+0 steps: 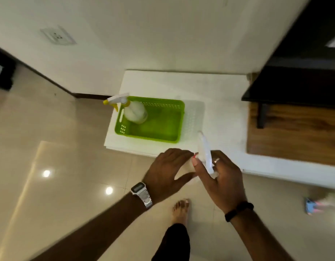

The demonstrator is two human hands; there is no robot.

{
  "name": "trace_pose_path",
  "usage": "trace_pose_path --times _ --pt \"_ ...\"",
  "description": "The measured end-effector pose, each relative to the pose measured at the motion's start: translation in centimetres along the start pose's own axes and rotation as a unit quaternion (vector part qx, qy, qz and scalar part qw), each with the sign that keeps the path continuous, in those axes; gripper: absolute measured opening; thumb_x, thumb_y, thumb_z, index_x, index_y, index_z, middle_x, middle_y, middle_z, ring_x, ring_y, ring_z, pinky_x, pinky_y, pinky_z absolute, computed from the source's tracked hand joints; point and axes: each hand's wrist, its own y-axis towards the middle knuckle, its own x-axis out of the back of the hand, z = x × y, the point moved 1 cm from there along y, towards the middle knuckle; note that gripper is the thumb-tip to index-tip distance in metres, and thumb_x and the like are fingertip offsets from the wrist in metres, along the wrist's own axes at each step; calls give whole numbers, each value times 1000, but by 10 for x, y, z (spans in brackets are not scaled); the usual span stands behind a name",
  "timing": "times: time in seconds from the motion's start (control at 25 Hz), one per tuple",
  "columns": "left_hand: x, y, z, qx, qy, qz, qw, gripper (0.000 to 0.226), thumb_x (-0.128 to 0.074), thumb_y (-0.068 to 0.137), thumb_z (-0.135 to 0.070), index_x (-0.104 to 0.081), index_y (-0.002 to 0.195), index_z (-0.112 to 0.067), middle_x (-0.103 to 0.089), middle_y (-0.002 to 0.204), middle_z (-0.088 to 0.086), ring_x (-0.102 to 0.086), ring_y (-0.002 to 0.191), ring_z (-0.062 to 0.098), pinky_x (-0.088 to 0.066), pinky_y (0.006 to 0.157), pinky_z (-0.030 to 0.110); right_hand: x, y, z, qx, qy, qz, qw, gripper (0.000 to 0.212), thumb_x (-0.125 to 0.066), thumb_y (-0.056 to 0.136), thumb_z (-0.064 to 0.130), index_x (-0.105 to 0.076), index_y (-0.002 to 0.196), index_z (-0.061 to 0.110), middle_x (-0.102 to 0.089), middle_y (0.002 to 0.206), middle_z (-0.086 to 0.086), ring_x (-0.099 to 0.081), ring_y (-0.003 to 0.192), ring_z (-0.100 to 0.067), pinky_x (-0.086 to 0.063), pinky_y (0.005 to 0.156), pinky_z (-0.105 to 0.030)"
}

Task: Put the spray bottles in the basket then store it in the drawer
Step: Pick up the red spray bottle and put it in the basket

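White plastic spray bottle [205, 153] was gripped in right hand [224, 178] | left hand [168, 170] open beside it, fingers spread | green plastic basket [162, 136] beyond both hands, holding yellow-nozzled spray bottle [133, 110]

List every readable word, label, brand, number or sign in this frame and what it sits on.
No text can be read.
Wristwatch on the left hand: display too small and blurred.
Spray bottle in the green basket: no legible label.
White sprayer in the right hand: no visible print.
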Motion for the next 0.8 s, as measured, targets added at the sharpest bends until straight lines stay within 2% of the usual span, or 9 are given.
trace_pose_path --times 0.08,0.16,0.28,0.4,0.44,0.56,0.64,0.72,0.8 --pt "32 9 40 14 -3 -75 997 50 -60 93 -43 -63 131 -11 -70 128 6 -63 118 25 -52 99 40 -31 42 39 45 11 7 999 33 -53 92 64 -69 96 35 -68 85 23 -65 80 3 -42 66 -5" --pt "52 20 75 53 2 -125 991 54 -59 95 -41 -58 138 -7 -63 138 8 -58 128 25 -48 107 40 -60 82 64 92 -9 6 996 38 -50 95 62 -71 101 30 -71 85 15 -66 77 -2 -44 65 -9" --pt "53 28 110 175 -36 -149 973 71 -63 94 -40 -40 150 -2 -49 153 13 -46 141 27 -41 114 35 -94 136 72 102 -52 1 993 37 -50 98 52 -70 102 21 -71 86 3 -62 75 -9 -41 65 -15" --pt "22 17 129 256 -59 -96 960 70 -63 94 -36 -39 151 -2 -48 152 15 -44 142 31 -41 115 42 -122 172 51 53 -72 39 995 34 -51 101 45 -67 108 16 -71 95 0 -65 89 -21 -48 76 -32" --pt "10 12 133 267 -49 -69 960 69 -61 95 -36 -40 150 -2 -48 153 15 -42 144 31 -39 117 45 -132 180 43 44 -83 56 994 34 -51 101 44 -66 108 15 -69 94 2 -64 88 -20 -47 76 -31" --pt "-22 -2 142 276 -17 -5 961 70 -54 96 -40 -35 154 -5 -39 160 12 -26 154 30 -27 125 43 -158 197 29 48 -97 76 991 31 -53 100 42 -65 107 14 -58 89 10 -52 80 -9 -34 65 -11" --pt "-32 -6 147 256 16 12 967 70 -51 97 -42 -35 154 -5 -36 162 13 -20 156 31 -24 127 43 -170 199 23 52 -84 77 992 31 -53 100 43 -65 107 16 -59 89 10 -54 80 -8 -36 68 -14" --pt "-34 -6 150 242 38 27 969 70 -50 97 -42 -35 154 -4 -34 163 15 -17 157 33 -23 127 45 -178 200 23 54 -68 88 992 30 -52 99 46 -64 108 19 -65 94 7 -61 87 -12 -45 74 -24" --pt "-31 -9 148 236 47 47 969 71 -47 98 -43 -32 155 -4 -26 166 16 -10 158 33 -22 127 47 -180 201 25 44 -36 109 992 27 -54 97 47 -63 107 23 -68 100 4 -65 94 -15 -52 79 -26"
